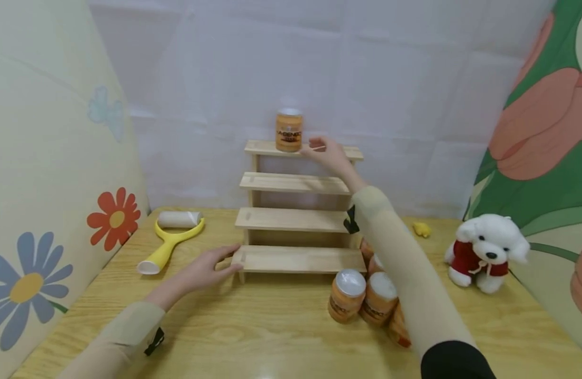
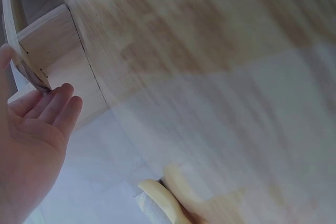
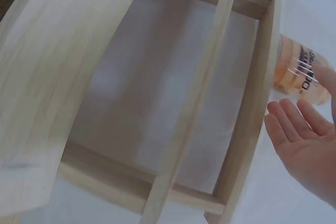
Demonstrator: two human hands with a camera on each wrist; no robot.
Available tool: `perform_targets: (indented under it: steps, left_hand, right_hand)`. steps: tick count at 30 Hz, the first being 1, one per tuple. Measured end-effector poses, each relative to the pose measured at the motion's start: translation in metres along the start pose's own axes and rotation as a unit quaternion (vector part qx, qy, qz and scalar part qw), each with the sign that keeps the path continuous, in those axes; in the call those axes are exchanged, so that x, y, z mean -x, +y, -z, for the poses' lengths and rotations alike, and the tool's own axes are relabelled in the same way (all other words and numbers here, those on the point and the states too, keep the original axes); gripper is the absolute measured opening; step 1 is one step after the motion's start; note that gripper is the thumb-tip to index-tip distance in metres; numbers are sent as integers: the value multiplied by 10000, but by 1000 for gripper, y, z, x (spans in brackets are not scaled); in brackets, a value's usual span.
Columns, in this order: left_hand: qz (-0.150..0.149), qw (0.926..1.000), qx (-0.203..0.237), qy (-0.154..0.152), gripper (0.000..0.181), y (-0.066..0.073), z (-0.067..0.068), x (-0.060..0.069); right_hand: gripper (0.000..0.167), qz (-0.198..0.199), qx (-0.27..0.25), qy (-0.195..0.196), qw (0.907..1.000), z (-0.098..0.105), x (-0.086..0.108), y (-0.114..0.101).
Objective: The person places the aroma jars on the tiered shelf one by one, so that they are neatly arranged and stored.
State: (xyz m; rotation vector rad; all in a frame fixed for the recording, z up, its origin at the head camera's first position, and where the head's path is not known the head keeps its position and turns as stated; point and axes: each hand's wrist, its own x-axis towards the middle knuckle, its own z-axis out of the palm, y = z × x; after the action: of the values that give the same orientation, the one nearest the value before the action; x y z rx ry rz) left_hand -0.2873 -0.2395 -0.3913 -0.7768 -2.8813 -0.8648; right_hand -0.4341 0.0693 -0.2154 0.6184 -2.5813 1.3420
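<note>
A stepped wooden shelf (image 1: 297,218) stands on the table. My left hand (image 1: 207,271) grips the left end of its lowest step, with the thumb at the front corner and the fingers further back; the fingers (image 2: 63,98) meet the wood in the left wrist view. On the top step stands an orange can (image 1: 288,131) with a pale lid, upright and left of centre. Just right of that can is my right hand (image 1: 326,152), its fingers loosely bent and holding nothing. In the right wrist view a small gap separates the fingertips (image 3: 286,103) from the can.
More orange cans (image 1: 346,297) cluster by the shelf's front right corner, partly hidden by my right sleeve (image 1: 414,268). A white plush dog (image 1: 492,245) in red sits at the right, near a small yellow toy (image 1: 421,229). A yellow-handled roller (image 1: 169,242) lies at the left.
</note>
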Motion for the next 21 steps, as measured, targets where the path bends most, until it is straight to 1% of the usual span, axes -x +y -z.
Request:
perform_targets:
  steps: [4,9,12,17,21]
  left_hand:
    - [-15,10000,-15,30,67,0,2,-1]
    - [-53,9999,-54,110,66,-2,5,-4]
    - [-99,9999,-51,125,65,-2,5,-5]
    - [-142,9998,-32,105,65,-1,7,-6]
    - [-148,9998,-40,112,64,-1,9,-5]
  right_hand:
    - [53,133,103,-22,9999,13,6,2]
    - [49,126,-5,-34,9999,29,17,-1]
    - [47,181,-53,-9,9998,38,25,1]
    - [41,451,-53,220,9987,53,43,10]
    - [38,613,9,474,9970,63,56,22]
